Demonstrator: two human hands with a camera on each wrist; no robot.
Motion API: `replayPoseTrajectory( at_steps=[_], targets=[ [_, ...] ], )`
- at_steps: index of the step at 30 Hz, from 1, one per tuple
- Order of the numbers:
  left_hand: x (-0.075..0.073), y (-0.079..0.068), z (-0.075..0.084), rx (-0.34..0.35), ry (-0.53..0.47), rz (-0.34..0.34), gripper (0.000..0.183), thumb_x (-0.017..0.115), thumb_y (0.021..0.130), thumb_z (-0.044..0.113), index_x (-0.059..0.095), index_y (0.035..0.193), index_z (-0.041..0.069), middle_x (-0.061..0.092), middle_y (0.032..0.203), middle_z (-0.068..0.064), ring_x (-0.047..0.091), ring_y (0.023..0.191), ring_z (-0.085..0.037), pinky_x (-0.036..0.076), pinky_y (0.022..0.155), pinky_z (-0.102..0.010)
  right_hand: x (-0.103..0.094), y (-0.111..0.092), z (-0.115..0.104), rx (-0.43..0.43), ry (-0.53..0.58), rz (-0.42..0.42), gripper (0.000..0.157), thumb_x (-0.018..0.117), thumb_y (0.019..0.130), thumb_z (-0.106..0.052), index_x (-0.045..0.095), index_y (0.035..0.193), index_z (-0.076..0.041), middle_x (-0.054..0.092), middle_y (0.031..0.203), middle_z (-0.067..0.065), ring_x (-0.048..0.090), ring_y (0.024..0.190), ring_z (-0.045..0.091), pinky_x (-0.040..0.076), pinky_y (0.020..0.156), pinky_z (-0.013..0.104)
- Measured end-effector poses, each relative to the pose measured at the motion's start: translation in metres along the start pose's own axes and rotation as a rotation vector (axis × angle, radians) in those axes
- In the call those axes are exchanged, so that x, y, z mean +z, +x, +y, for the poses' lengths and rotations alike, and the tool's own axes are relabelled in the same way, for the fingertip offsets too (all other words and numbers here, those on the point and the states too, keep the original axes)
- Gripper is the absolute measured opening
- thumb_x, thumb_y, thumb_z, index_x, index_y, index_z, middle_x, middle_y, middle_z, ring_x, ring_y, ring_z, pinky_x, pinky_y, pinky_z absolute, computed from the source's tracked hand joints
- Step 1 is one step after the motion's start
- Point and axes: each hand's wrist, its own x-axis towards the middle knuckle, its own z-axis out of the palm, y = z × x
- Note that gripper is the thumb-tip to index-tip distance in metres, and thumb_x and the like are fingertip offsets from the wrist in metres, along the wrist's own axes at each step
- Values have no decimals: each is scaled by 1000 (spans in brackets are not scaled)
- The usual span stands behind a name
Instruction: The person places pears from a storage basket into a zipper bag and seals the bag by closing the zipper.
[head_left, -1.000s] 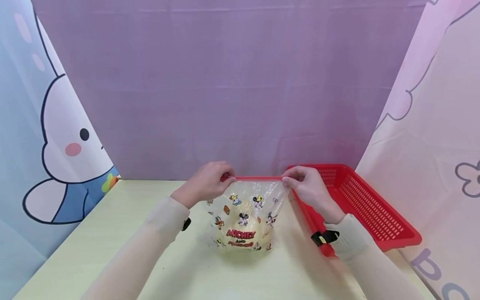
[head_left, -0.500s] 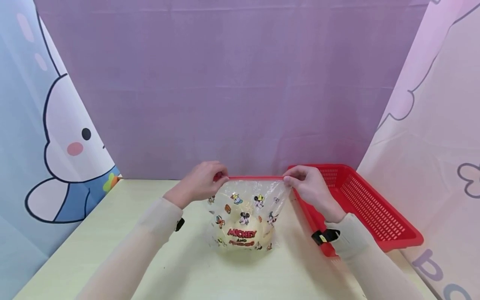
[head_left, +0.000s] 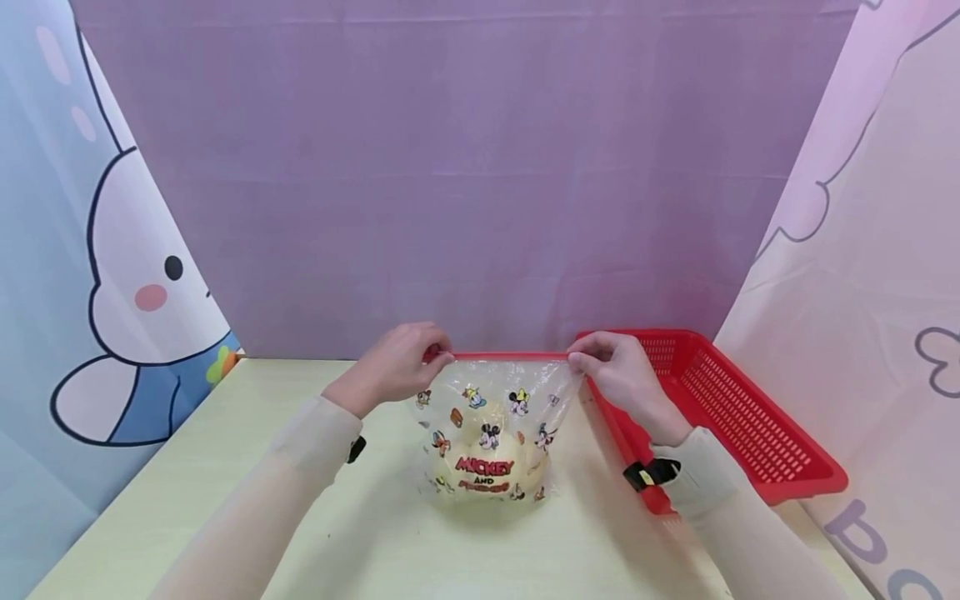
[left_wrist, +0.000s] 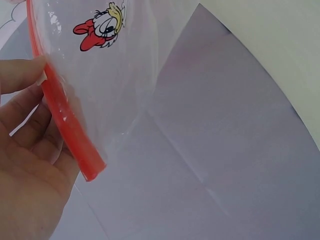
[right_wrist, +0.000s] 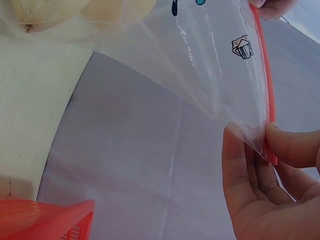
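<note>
A clear zip bag (head_left: 487,417) with cartoon prints and a red zip strip (head_left: 510,357) stands upright on the table, its top held up between both hands. Inside it lie several pale yellow rounded things (right_wrist: 45,12); one has a small brown tip. My left hand (head_left: 401,364) pinches the strip near its left end, and in the left wrist view the thumb (left_wrist: 22,75) presses on the red edge. The opposite top corner is pinched between thumb and fingers of my right hand (head_left: 622,379). The strip looks straight and taut.
A red plastic basket (head_left: 742,417) with perforated sides stands at the right of the table (head_left: 300,500), partly behind the right forearm. A purple cloth (head_left: 480,183) hangs behind the table, with printed cloths on both sides.
My left hand has slid left along the red strip, so a longer stretch of it shows between the hands. The right hand keeps its hold on the corner, almost still.
</note>
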Motion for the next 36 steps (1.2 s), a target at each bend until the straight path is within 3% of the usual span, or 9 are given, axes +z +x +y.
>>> replayPoseTrajectory(
  at_steps=[11,18,26,36],
  targets=[
    [-7,-2,-10,-10,6,-3,9,68,98,14,73,100,7,65,91,-1,57,79,-17,54,75,-35,2,0,4,15,-26,5,14,68,99,-13,73,109,-6,68,109,13,60,93,31,60,76,32],
    [-10,-9,-18,-62,-8,5,7,68,98,14,73,99,9,63,90,0,56,79,-17,52,72,-33,2,2,2,-5,-20,12,12,68,98,-11,74,107,-5,69,105,13,60,90,31,60,82,49],
    [-9,-14,-19,-70,-9,11,8,69,97,13,74,100,7,63,90,0,56,79,-17,52,72,-32,2,2,4,6,-9,4,13,67,99,-10,73,108,-4,68,108,14,61,96,38,60,84,50],
    [-12,-20,-28,-59,-35,33,6,70,96,12,74,98,7,64,90,-1,57,79,-17,53,73,-34,1,4,3,-6,-12,7,13,67,99,-10,73,108,-3,68,107,14,61,93,34,60,81,47]
  ],
)
